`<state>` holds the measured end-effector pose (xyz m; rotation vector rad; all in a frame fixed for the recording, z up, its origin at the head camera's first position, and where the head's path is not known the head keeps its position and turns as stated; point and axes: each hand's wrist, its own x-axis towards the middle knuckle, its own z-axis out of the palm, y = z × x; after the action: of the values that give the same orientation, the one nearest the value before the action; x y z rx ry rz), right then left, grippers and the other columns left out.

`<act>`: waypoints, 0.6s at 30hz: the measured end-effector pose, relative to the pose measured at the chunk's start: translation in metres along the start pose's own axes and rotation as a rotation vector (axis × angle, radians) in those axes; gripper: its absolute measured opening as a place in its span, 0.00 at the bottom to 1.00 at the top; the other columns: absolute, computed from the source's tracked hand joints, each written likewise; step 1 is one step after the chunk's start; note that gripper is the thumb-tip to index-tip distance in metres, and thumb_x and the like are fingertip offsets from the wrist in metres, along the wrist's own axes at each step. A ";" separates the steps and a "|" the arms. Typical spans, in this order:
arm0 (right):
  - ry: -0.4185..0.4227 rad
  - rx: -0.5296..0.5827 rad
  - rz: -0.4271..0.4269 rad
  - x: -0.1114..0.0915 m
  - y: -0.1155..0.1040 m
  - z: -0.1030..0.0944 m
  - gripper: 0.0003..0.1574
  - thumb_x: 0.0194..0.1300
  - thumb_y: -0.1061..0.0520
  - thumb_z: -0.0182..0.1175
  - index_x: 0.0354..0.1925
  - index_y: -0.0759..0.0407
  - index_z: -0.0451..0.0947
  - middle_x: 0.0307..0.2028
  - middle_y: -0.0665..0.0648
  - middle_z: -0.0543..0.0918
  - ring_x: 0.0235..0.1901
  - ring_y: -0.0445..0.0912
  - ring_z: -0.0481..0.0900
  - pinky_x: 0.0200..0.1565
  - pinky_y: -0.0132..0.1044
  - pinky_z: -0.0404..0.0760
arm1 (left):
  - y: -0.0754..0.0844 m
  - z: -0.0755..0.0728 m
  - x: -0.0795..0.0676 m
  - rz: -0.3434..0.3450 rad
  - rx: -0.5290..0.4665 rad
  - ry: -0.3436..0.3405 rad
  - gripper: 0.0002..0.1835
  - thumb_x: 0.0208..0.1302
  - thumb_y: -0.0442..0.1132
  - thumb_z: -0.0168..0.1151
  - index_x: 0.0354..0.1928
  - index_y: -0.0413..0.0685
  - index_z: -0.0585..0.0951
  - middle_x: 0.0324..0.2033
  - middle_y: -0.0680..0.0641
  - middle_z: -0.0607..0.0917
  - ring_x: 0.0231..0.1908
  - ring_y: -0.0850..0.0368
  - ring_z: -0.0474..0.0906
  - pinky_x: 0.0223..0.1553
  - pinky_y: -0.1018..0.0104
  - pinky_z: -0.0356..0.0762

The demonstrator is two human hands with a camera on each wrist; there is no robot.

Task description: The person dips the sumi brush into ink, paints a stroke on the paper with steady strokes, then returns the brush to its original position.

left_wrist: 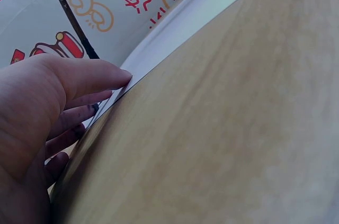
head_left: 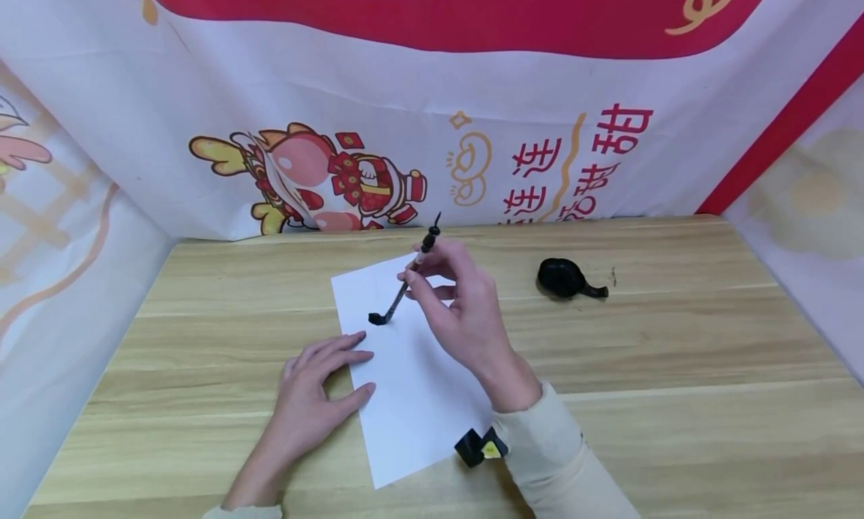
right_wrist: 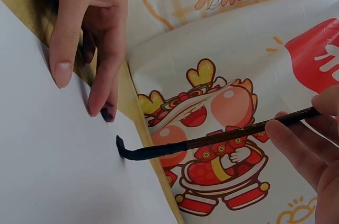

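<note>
My right hand (head_left: pixel 466 309) pinches the shaft of a writing brush (head_left: pixel 407 283) above the upper left part of a white paper sheet (head_left: pixel 418 399). The dark bristles are bent sideways at the paper in the right wrist view, where the brush (right_wrist: pixel 212 140) slants down from the fingers. At the sheet's left edge rests my left hand (head_left: pixel 317 391), fingers spread and fingertips on the paper. Dark smudges mark some of its fingers (left_wrist: pixel 79 130) in the left wrist view. Whether a stroke lies under the bristles I cannot tell.
A small black round object with a short handle (head_left: pixel 562 277) lies on the wooden table (head_left: pixel 675 339), right of the sheet, with small dark specks beside it. A printed cloth (head_left: pixel 472 84) hangs behind the table. A black device (head_left: pixel 481 448) sits at my right wrist.
</note>
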<state>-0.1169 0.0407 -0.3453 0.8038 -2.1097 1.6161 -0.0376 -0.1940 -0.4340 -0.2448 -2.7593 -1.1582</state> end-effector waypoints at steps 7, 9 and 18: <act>0.023 -0.010 0.015 0.001 0.000 0.000 0.19 0.76 0.64 0.65 0.60 0.60 0.71 0.48 0.62 0.88 0.46 0.50 0.92 0.40 0.36 0.91 | 0.000 0.000 0.000 -0.003 -0.001 -0.001 0.21 0.58 0.43 0.82 0.55 0.62 0.90 0.71 0.53 0.83 0.70 0.47 0.73 0.65 0.44 0.56; 0.029 -0.015 0.023 0.001 0.000 0.000 0.19 0.76 0.64 0.65 0.60 0.60 0.71 0.49 0.62 0.88 0.46 0.50 0.92 0.40 0.36 0.91 | 0.000 0.000 0.000 -0.003 -0.001 -0.002 0.21 0.58 0.43 0.82 0.55 0.62 0.90 0.71 0.53 0.83 0.70 0.47 0.73 0.64 0.44 0.56; 0.044 -0.038 0.052 0.001 0.001 0.000 0.20 0.77 0.63 0.65 0.61 0.59 0.71 0.50 0.61 0.87 0.47 0.48 0.92 0.41 0.33 0.90 | 0.000 0.000 0.001 -0.007 0.004 -0.007 0.21 0.58 0.43 0.82 0.55 0.63 0.90 0.71 0.54 0.83 0.70 0.47 0.73 0.64 0.45 0.56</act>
<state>-0.1182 0.0413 -0.3459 0.7010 -2.1404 1.6001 -0.0382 -0.1945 -0.4340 -0.2389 -2.7703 -1.1553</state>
